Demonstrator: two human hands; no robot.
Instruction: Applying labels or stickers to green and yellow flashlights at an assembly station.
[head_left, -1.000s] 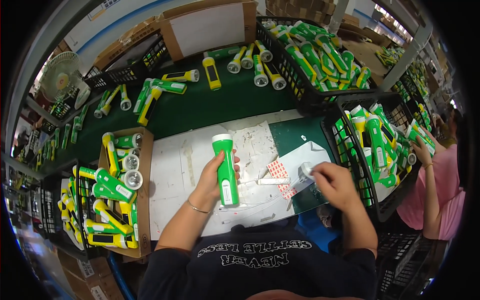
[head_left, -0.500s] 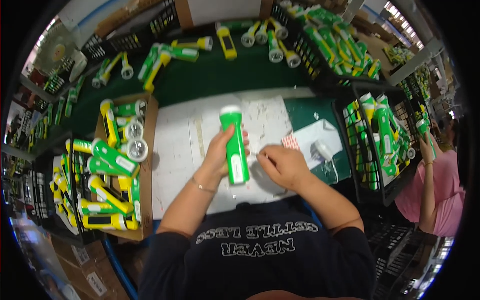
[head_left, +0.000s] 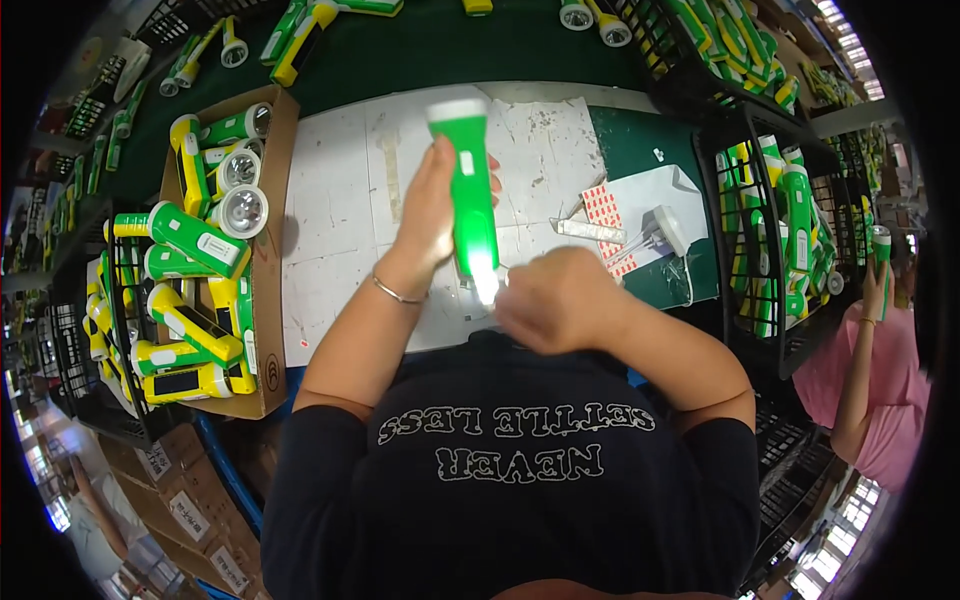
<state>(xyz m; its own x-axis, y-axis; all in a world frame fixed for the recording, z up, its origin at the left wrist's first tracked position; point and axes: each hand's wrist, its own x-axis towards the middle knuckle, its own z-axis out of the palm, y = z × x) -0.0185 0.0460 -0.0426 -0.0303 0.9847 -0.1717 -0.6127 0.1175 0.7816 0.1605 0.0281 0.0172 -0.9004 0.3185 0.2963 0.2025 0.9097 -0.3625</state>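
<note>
Upright in the middle of my view is a green flashlight (head_left: 472, 185) with a white head at its far end. My left hand (head_left: 425, 210) is wrapped round its body, thumb along the side near the head. A white panel at the flashlight's near end glows brightly. Beside that lit end, my right hand (head_left: 560, 300) is curled closed and blurred by motion. A small pale bit shows at its fingertips, too small to name. Both hands are over a worn white board (head_left: 340, 220) on the bench.
A cardboard box (head_left: 272, 350) of green and yellow flashlights stands at left. On the right is a black crate (head_left: 745, 300) of more. A red-dotted sheet (head_left: 604, 208), silver strip (head_left: 590, 230) and white adapter (head_left: 668, 230) with cable lie between. A person in pink (head_left: 875, 380) sits at far right.
The panel at the flashlight's near end has lit up. My right hand has come closer to that end. The whole view has tilted, so the bench appears higher in the picture.
</note>
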